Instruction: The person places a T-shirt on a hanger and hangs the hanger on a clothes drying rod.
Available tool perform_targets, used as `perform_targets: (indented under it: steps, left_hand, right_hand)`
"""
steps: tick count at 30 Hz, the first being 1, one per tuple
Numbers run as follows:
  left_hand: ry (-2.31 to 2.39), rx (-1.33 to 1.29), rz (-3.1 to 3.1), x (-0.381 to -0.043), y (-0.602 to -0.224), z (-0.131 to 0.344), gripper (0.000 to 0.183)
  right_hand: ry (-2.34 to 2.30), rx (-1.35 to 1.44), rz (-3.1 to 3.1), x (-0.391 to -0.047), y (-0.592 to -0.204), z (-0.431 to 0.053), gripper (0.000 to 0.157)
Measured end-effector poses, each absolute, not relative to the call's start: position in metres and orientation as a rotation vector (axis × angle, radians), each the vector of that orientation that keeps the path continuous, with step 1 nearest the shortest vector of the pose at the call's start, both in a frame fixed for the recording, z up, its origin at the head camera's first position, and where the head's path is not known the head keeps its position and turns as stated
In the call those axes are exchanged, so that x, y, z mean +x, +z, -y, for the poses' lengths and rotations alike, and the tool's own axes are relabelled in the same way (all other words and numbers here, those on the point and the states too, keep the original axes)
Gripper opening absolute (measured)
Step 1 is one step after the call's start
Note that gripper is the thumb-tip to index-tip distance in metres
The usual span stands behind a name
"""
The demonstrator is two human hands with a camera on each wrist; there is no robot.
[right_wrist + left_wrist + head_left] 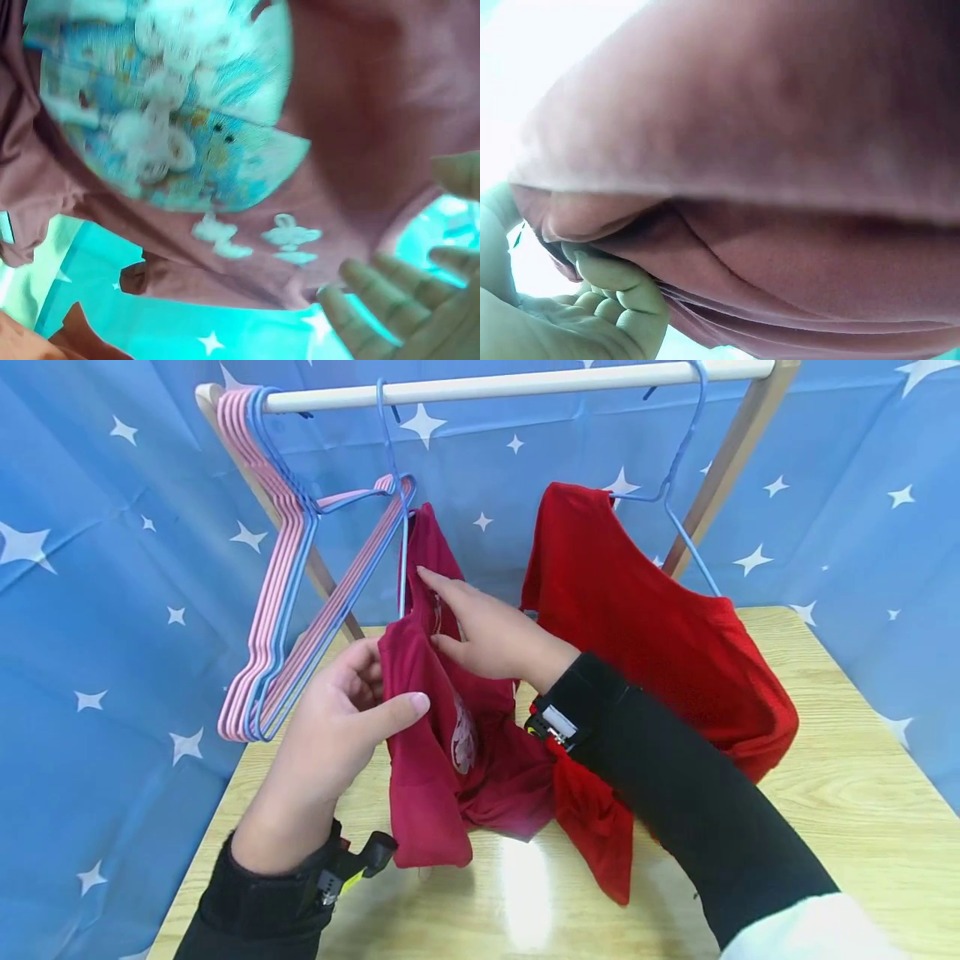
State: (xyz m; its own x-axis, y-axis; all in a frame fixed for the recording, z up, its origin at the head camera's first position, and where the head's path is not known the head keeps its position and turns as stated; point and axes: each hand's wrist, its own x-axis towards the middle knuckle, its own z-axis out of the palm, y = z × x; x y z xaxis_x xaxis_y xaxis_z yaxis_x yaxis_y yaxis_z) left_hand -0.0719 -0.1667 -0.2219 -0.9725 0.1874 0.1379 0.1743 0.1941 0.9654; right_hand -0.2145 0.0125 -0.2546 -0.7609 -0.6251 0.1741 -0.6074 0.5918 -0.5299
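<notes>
A maroon long-sleeved shirt hangs on a blue hanger at the middle of the rod. My left hand holds its near shoulder, thumb over the cloth and fingers curled behind it. In the left wrist view the left hand's fingers bend at the underside of the maroon cloth. At the far side of the neckline is my right hand, its fingers extended against the shirt. The right wrist view shows a round printed picture on the shirt front, with the right hand's fingers straight beside the neckline.
A red garment hangs from another blue hanger at the right. Several pink hangers and blue ones are bunched at the rod's left end. The white rod has wooden legs standing on a wood-grain table. A blue starry curtain surrounds it.
</notes>
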Motion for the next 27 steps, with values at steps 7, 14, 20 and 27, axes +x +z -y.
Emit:
perform_targets:
  steps: [7, 14, 20, 27]
  left_hand:
    - [2.0, 0.454, -2.47, -0.075, -0.231, 0.171, 0.036]
    - [2.181, 0.566, -2.357, -0.072, -0.251, 0.178, 0.031]
    - [2.326, 0.347, -2.102, -0.069, -0.278, 0.19, 0.033]
    - [2.299, 0.225, -2.039, -0.068, -0.313, 0.198, 0.024]
  right_hand:
    - [-0.912, -1.117, -2.812, -0.2, -0.26, -0.028, 0.091]
    - [-0.985, -1.101, -2.899, -0.169, -0.263, -0.048, 0.09]
    - [-1.015, -1.002, -2.979, -0.138, -0.273, -0.073, 0.086]
    - [-1.014, -0.913, -3.011, -0.115, -0.291, -0.099, 0.085]
